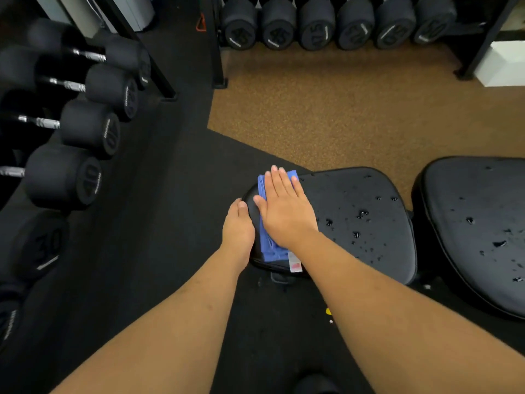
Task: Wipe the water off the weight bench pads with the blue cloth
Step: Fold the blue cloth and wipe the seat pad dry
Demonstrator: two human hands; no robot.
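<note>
The black seat pad (358, 223) of the weight bench lies in the middle of the head view, speckled with water drops on its right half. A folded blue cloth (268, 248) with a white tag lies on the pad's left end. My right hand (284, 211) presses flat on the cloth, fingers straight and together. My left hand (238, 231) grips the pad's left edge, thumb on top and fingers curled under the rim. The larger back pad (477, 231) at the right also carries water drops.
A rack of black dumbbells (82, 132) runs along the left side. Another dumbbell row (335, 27) stands at the back on a black frame. The floor is black rubber mat (159, 223) near me and brown flooring (341, 109) beyond.
</note>
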